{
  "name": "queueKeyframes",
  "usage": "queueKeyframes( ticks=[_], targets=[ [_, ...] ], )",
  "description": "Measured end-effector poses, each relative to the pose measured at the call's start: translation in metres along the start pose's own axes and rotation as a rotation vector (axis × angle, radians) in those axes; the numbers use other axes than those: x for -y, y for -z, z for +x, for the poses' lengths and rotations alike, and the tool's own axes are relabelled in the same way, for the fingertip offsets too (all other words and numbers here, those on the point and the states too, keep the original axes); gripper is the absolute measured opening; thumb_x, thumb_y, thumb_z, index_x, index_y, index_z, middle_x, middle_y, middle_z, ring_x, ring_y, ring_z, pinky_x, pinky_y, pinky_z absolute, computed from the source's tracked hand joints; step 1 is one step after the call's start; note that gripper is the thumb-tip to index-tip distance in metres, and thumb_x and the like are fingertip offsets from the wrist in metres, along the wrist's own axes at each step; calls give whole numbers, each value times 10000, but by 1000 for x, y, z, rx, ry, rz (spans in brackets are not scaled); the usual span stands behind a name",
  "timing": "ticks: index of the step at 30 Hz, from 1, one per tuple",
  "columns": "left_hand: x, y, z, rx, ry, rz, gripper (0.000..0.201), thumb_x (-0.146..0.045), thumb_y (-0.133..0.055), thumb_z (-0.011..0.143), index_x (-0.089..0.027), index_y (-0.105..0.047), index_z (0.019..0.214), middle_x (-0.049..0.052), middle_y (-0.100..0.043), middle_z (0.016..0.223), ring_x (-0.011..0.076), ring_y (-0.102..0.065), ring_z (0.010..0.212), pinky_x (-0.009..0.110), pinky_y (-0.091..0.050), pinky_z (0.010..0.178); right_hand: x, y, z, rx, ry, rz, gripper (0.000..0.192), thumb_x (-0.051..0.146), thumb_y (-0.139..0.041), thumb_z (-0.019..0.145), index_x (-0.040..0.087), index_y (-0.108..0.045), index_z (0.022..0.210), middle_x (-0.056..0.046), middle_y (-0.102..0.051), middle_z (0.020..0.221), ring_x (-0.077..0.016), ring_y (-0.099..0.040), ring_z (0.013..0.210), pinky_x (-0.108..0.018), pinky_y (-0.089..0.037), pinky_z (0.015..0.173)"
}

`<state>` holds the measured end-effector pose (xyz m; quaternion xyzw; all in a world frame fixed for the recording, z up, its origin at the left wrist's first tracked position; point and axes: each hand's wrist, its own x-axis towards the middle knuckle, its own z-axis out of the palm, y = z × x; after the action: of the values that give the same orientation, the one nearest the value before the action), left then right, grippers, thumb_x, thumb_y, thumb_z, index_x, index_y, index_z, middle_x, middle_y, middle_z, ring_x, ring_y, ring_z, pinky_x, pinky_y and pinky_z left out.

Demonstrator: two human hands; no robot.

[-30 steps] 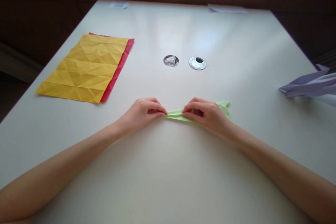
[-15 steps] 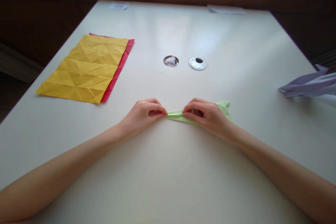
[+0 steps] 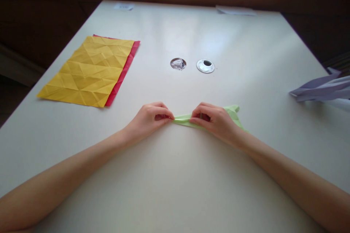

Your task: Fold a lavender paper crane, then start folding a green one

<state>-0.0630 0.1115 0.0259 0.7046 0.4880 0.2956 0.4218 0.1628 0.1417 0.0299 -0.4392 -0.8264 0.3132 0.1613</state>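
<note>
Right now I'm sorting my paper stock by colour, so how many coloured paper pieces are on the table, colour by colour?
Yellow: 1, the creased yellow sheet
Red: 1, the red sheet mostly hidden under it
Green: 1, the folded green paper pinched by the left hand and right hand
Purple: 1, the folded purple paper at the right edge
Total: 4

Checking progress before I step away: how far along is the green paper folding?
Done: the green paper is already a narrow strip of several folds. In hand: left hand and right hand pinch it on the table. Left: yellow sheet lies creased but flat.
</note>
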Motion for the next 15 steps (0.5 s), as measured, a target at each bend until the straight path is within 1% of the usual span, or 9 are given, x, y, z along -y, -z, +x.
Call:
queueKeyframes(
  ticks=[3, 8, 15],
  targets=[
    [-1, -2, 1, -4, 10, 22, 119, -193, -567, 787, -187, -686, 786, 15, -596, 838, 111, -573, 741, 207, -463, 663, -1, 0, -1, 6, 26, -12, 86, 223, -556, 797, 197, -566, 715, 9, -557, 747, -89, -482, 604, -229, -363, 575],
    [-5, -7, 1, -54, 39, 103, 120, -255, -584, 789, -191, -682, 759, 7, -582, 793, 107, -535, 691, 220, -431, 630, -2, -1, 0, 3, 35, -12, 88, 225, -552, 801, 200, -564, 718, 13, -551, 744, -88, -479, 601, -227, -361, 575],
    [-7, -13, 3, -103, 48, 165, 67, -229, -615, 759, -199, -669, 734, -3, -568, 763, 114, -519, 711, 228, -415, 657, -1, -1, 1, -3, 20, 6, 92, 224, -558, 794, 200, -569, 705, 15, -547, 732, -88, -477, 599, -227, -362, 570]
  ],
)
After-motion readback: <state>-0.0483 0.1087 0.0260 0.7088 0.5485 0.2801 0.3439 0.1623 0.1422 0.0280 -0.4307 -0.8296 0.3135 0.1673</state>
